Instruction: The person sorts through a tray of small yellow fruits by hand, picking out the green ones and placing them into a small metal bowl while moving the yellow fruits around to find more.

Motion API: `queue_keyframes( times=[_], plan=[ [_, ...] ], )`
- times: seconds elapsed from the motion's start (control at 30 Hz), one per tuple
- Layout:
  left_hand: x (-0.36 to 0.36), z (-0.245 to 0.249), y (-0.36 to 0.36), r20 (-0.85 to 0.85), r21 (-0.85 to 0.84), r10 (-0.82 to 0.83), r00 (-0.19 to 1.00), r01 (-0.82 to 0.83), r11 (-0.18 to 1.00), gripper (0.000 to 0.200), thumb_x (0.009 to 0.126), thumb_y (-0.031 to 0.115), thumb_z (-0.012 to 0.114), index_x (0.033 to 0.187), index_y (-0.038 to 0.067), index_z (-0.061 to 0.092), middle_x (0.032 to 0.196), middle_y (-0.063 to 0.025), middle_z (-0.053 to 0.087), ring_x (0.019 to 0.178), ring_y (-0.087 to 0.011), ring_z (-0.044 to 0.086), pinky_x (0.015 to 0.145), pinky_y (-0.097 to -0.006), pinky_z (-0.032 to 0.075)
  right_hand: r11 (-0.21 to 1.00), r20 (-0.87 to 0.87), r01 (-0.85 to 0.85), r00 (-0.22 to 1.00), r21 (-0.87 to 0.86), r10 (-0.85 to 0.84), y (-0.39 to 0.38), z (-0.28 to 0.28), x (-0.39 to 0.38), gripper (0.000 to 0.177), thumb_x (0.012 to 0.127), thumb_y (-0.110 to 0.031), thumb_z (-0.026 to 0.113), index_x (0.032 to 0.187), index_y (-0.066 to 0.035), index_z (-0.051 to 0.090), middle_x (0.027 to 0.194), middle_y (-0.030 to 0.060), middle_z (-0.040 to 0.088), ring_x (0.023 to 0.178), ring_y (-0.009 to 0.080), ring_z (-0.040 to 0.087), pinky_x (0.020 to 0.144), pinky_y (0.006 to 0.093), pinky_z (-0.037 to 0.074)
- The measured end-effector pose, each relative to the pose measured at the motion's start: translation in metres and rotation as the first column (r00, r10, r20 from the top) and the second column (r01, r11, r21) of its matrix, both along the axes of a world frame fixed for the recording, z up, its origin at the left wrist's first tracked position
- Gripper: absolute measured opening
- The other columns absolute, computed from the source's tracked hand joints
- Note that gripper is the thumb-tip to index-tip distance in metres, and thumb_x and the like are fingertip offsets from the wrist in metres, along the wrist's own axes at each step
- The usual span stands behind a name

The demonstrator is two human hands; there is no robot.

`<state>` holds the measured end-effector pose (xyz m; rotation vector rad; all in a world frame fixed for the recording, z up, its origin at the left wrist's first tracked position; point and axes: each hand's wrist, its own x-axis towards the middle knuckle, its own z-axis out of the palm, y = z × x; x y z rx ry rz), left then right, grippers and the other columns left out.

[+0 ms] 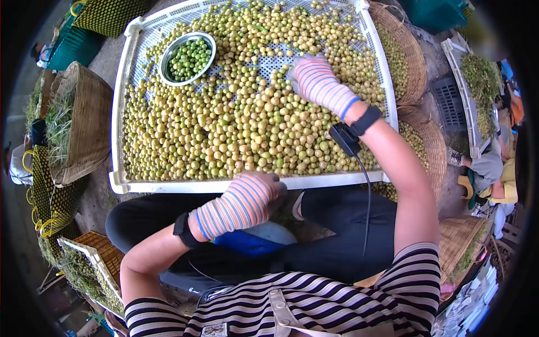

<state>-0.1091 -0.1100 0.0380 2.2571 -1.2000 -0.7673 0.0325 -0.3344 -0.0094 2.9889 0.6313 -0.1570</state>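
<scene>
Small round yellow-green fruits point(224, 129) cover most of a white perforated plastic tray point(116, 132) in front of me. Among them, toward the back left, a metal bowl point(213, 53) holds greener, smaller fruits point(190, 60). My right hand point(317, 77), in a striped glove with greyed fingertips, reaches down onto the fruits right of the middle, its fingers bent. My left hand point(241, 199), gloved alike, is curled closed at the tray's front edge, above my lap. Whatever either hand may hold is hidden.
Wicker baskets of similar fruits point(393, 56) stand against the tray's right side. At left is a tall woven basket point(84, 123) with green stalks. A dark plastic crate point(448, 101) and a white tray of greenery point(474, 84) lie farther right, near other people.
</scene>
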Motion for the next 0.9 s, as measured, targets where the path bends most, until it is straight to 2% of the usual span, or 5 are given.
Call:
queue_keyframes(
  times=[0.13, 0.27, 0.43, 0.6, 0.9],
  plan=[
    [-0.019, -0.024, 0.019, -0.001, 0.090, -0.019, 1.000, 0.019, 0.996, 0.010, 0.077, 0.017, 0.060, 0.080, 0.008, 0.060, 0.074, -0.0127, 0.057, 0.067, -0.0359, 0.057, 0.058, -0.0439, 0.046, 0.965, -0.277, 0.232, 0.926, -0.119, -0.257, 0.002, -0.003, 0.028, 0.022, 0.080, -0.020, 0.056, 0.094, -0.010, 0.069, 0.092, 0.0187, 0.066, 0.084, 0.0272, 0.065, 0.081, 0.0406, 0.049],
    [-0.033, -0.021, 0.021, 0.065, 0.344, -0.114, 0.991, 0.085, 0.935, 0.016, 0.077, 0.020, 0.059, 0.087, 0.008, 0.062, 0.076, -0.0123, 0.060, 0.070, -0.0334, 0.061, 0.061, -0.0429, 0.049, 0.752, -0.472, 0.392, 0.873, 0.530, -0.121, -0.031, -0.006, 0.017, 0.033, 0.078, -0.034, 0.064, 0.092, -0.005, 0.068, 0.085, 0.0134, 0.068, 0.079, 0.0193, 0.064, 0.075, 0.0324, 0.051],
    [-0.023, -0.007, 0.012, -0.284, 0.620, -0.251, 0.926, 0.377, 0.689, 0.017, 0.075, 0.024, 0.061, 0.076, 0.008, 0.068, 0.073, -0.0111, 0.065, 0.071, -0.0317, 0.064, 0.060, -0.0421, 0.051, 0.825, -0.690, 0.080, 0.596, 0.559, 0.410, 0.022, 0.045, -0.068, 0.044, 0.083, -0.044, 0.061, 0.067, -0.003, 0.061, 0.059, 0.0048, 0.060, 0.059, 0.0121, 0.059, 0.057, 0.0278, 0.049],
    [-0.020, -0.009, 0.023, -0.202, 0.624, -0.280, 0.939, 0.344, 0.702, 0.021, 0.075, 0.027, 0.063, 0.080, 0.008, 0.068, 0.071, -0.0102, 0.064, 0.071, -0.0316, 0.064, 0.060, -0.0429, 0.050, 0.796, -0.666, -0.290, 0.437, 0.532, 0.605, 0.065, 0.034, -0.132, 0.031, 0.076, -0.023, 0.061, 0.104, -0.011, 0.065, 0.086, 0.0142, 0.065, 0.085, 0.0326, 0.062, 0.075, 0.0408, 0.049],
    [0.048, 0.009, 0.019, 0.122, 0.201, 0.198, 0.973, -0.219, 0.955, 0.010, 0.077, 0.021, 0.062, 0.082, 0.016, 0.068, 0.073, -0.0094, 0.065, 0.068, -0.0292, 0.064, 0.064, -0.0380, 0.052, 0.994, -0.101, 0.099, 0.990, 0.045, -0.094, -0.040, -0.003, 0.000, 0.015, 0.077, -0.014, 0.061, 0.088, -0.018, 0.069, 0.092, 0.0072, 0.064, 0.084, 0.0283, 0.061, 0.072, 0.0388, 0.052]
  ],
)
